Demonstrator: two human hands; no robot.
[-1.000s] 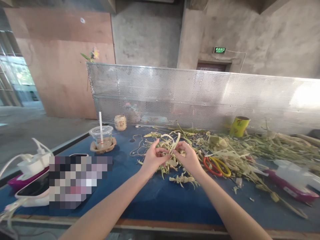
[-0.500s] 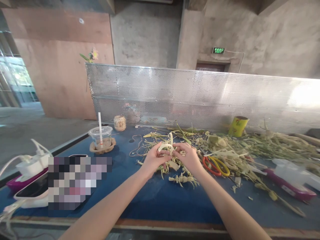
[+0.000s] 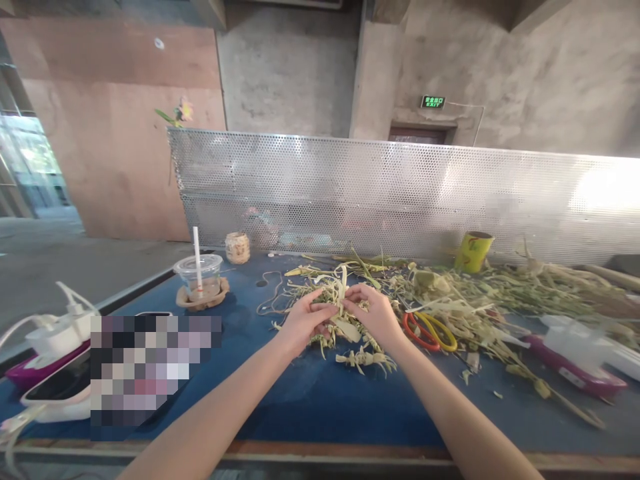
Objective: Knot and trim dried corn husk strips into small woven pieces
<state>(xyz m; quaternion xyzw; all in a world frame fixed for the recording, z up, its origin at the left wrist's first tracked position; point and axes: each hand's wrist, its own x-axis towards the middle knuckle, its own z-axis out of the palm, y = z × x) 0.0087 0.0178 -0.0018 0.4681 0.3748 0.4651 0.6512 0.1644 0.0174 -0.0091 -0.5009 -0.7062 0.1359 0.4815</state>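
Note:
My left hand (image 3: pixel 307 320) and my right hand (image 3: pixel 369 310) meet at the middle of the table, thumbs and fingers pinched close together. Between them is a pale strip of dried plant leaf (image 3: pixel 344 277), its upper end standing above the fingertips. Both hands are closed on this strip. Under and around them spreads a heap of shredded plant strips (image 3: pixel 326 287). Just in front lies a small knotted piece of the same plant material (image 3: pixel 366 360). Scissors with red and yellow handles (image 3: pixel 429 331) rest right of my right hand.
A lidded plastic cup (image 3: pixel 200 270) with a straw stands in a cardboard holder at left, near a woven jar (image 3: pixel 237 248). Chargers and a phone (image 3: pixel 60 380) lie at the left edge. At right are a dried plant pile (image 3: pixel 480 300), a yellow container (image 3: pixel 474 252) and a purple box (image 3: pixel 575 373).
The strip, curved over my left fingers before, now stands more upright between both hands. My hands have drawn slightly closer together. The view has shifted a little.

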